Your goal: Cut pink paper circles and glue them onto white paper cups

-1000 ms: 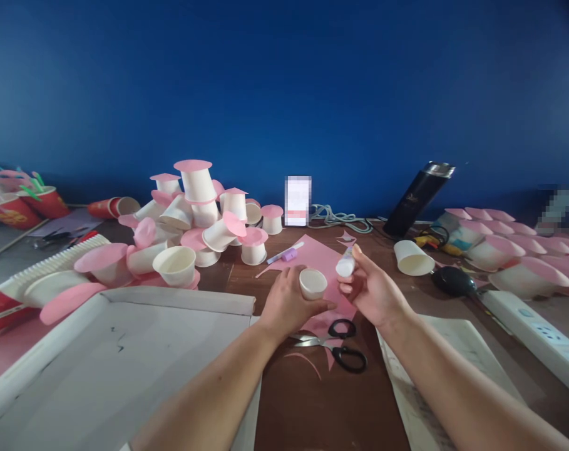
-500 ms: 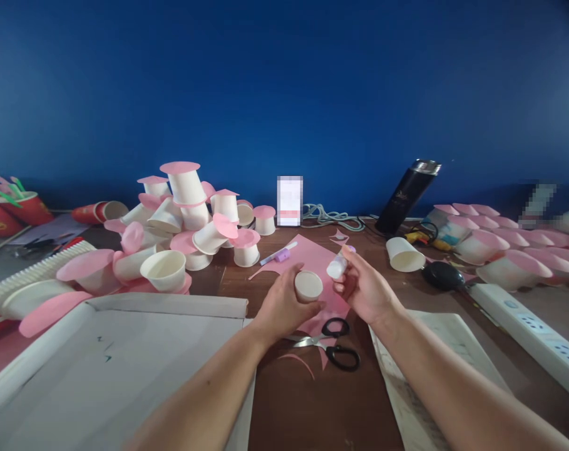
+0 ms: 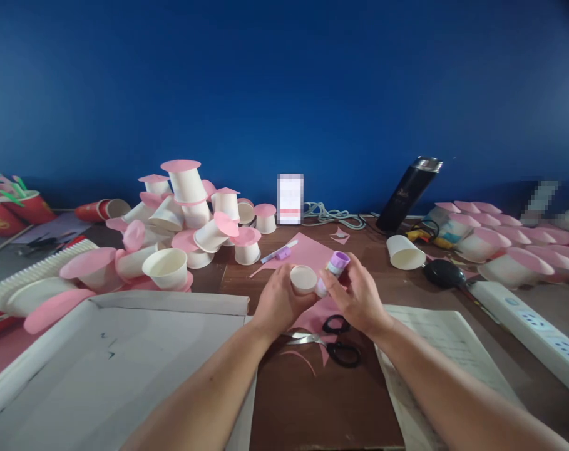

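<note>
My left hand (image 3: 280, 299) is closed around a white paper cup (image 3: 303, 278), its round end tipped up toward me. In my right hand (image 3: 359, 294) is a white and purple glue stick (image 3: 333, 269), slanted with its purple end up. The lower end of the stick is beside the cup's rim; whether they touch I cannot tell. Under both hands lies a pink paper sheet (image 3: 307, 247), partly hidden. Black-handled scissors (image 3: 328, 341) rest just in front of it, near pink scraps (image 3: 299, 360). A small purple cap (image 3: 283, 253) lies on the sheet.
Cups with pink paper discs (image 3: 185, 181) are heaped at the left, behind a white box lid (image 3: 171, 304). More pink-topped cups (image 3: 514, 266) stand right. A black flask (image 3: 406, 197), a tipped cup (image 3: 405, 252), a power strip (image 3: 528, 326) and paper sheets (image 3: 434, 338) are also there.
My right hand has turned the glue stick so its purple end points up and brought its other end down and left to the cup. The cup has shifted slightly left.
</note>
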Demonstrator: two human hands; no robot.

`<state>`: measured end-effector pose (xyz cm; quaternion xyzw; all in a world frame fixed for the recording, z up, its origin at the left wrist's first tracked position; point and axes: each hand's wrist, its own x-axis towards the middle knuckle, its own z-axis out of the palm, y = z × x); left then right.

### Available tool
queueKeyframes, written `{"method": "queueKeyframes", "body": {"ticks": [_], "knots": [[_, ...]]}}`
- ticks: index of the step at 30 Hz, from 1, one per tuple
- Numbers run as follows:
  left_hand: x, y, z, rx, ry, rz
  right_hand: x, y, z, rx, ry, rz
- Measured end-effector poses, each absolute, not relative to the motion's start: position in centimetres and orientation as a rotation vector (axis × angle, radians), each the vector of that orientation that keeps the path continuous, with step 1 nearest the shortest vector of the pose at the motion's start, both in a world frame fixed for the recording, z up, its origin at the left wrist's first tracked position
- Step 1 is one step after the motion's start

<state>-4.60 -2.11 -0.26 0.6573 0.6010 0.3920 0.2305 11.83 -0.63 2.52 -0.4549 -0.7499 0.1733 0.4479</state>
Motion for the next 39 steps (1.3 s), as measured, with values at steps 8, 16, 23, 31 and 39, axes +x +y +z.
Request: {"method": "queueKeyframes", "body": {"ticks": [8, 16, 23, 31, 39], "knots": [[-4.7, -2.2, -0.3, 1.763, 1.654, 1.054, 11.7, -0.7, 2.5, -1.036, -1.753, 0.569], [-4.6, -2.1, -0.7, 1.853, 1.651, 1.079, 11.4, -0.4, 2.7, -1.104, -1.846, 0.127], [-4.8, -2.0, -0.6, 1.835, 1.644, 1.056, 12.2, 0.6, 1.7, -1.175, -1.804, 0.031], [-4.7, -2.1, -0.5, 1.773, 1.647, 1.056, 11.6, -0.5, 2.6, -1.071, -1.834, 0.377], [-4.8, -2.1, -0.2, 1.883, 1.439, 1.092, 12.0, 0.3, 2.2, -1.109, -1.813, 0.253]]}}
